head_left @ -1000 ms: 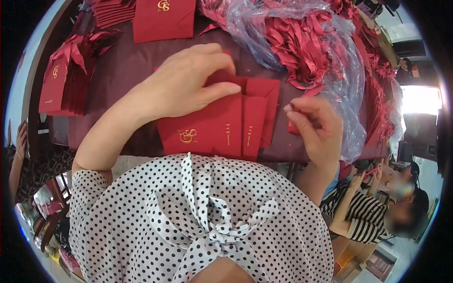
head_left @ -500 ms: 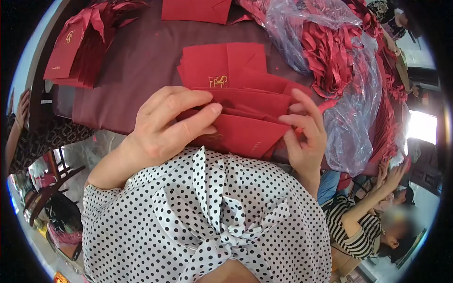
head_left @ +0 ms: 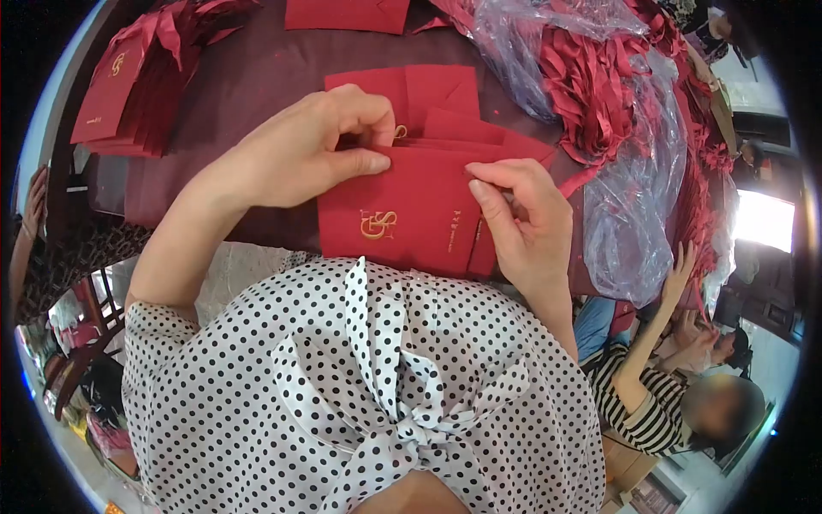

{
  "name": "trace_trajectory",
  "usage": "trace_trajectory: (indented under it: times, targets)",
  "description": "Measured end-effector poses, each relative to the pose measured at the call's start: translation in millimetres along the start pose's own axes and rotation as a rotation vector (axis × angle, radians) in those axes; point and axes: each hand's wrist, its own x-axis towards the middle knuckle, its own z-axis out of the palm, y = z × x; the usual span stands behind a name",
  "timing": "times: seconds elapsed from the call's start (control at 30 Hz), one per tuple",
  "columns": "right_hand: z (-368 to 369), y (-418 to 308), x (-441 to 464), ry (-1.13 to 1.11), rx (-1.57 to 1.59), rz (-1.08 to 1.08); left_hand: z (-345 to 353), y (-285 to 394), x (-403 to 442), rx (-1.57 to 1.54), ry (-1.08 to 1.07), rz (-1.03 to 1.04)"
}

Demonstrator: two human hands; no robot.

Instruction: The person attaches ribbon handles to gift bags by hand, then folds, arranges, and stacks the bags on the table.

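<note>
A red paper bag (head_left: pixel 402 201) with gold print stands at the table edge before me, its front facing me. My left hand (head_left: pixel 330 146) pinches its upper left edge between thumb and curled fingers, with some fingertips hidden behind the paper. At the upper right corner, my right hand (head_left: pixel 527 214) has thumb and index finger closed on the rim. Right behind the bag, more red bags (head_left: pixel 441 94) lie overlapping on the table. A red ribbon end (head_left: pixel 578 182) sticks out to the right of them.
Finished-looking red bags with ribbons (head_left: pixel 116 86) stand at the far left. Another red bag (head_left: pixel 347 13) lies at the back. Heaped red ribbons (head_left: pixel 586 94) and clear plastic (head_left: pixel 629 231) cover the table's right side. A person in a striped top (head_left: pixel 634 394) reaches in at right.
My left hand has moved up and away from me along the bag's top. The bag's mouth, gaping before, has narrowed and its printed front shows. My right fingers have closed at its corner.
</note>
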Motion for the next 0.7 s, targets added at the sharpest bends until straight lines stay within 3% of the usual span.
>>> trace_trajectory:
  times: [0.17,0.23,0.3,0.33,0.37,0.43,0.5,0.53,0.57,0.63,0.7]
  targets:
    - [2,-1,3,0.097,0.031,-0.13,7,-8,0,-0.147,0.034,0.09]
    - [0,-7,4,0.071,-0.102,-0.118,12,-7,-6,-0.178,0.077,0.145]
    - [-3,-2,4,0.045,-0.155,-0.125,23,-15,-12,-0.23,0.515,0.27]
    - [-6,0,4,0.031,-0.216,-0.128,17,-23,-22,0.176,0.644,0.36]
    - [-9,-1,1,0.033,-0.242,-0.115,21,-32,-35,0.181,0.651,0.359]
    - [-18,1,-6,0.165,-0.27,-0.136,44,-37,-58,-0.264,0.566,0.086]
    - [-25,-2,-18,0.127,-0.134,0.052,45,-17,-68,0.05,0.44,-0.104]
    - [-26,-4,-23,0.108,-0.051,0.11,45,-12,-67,-0.129,0.358,-0.237]
    - [-26,-2,-31,0.05,0.002,0.158,48,-15,-66,-0.127,0.359,-0.228]
    - [-23,3,-45,-0.123,0.064,0.163,57,-25,-60,-0.181,0.369,-0.019]
    - [-20,2,-47,-0.09,0.234,0.166,55,-18,-58,-0.157,0.354,-0.01]
